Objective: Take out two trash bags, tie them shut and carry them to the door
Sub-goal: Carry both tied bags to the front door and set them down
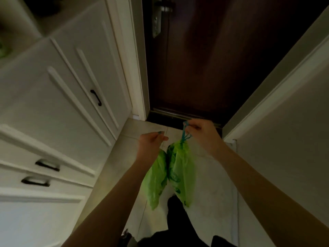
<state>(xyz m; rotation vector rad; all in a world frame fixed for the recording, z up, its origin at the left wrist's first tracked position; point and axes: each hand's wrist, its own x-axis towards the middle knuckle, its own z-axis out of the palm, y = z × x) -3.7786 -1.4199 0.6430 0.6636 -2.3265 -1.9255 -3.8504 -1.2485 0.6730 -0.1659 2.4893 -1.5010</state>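
Observation:
Two green trash bags hang side by side above the tiled floor, just short of the dark brown door [204,59]. My left hand [151,143] grips the top of the left bag [155,182]; its drawstring is mostly hidden in my fist. My right hand [201,134] pinches the blue drawstring [184,132] of the right bag [181,172], whose neck is pulled tight. Both bags hang free of the floor and touch each other.
White cabinets with black handles [96,98] line the left side. A pale wall with a white trim [277,97] runs along the right. The door's metal lock plate [157,16] is at the top, its dark threshold [170,118] just ahead. My dark trouser leg [176,216] shows below.

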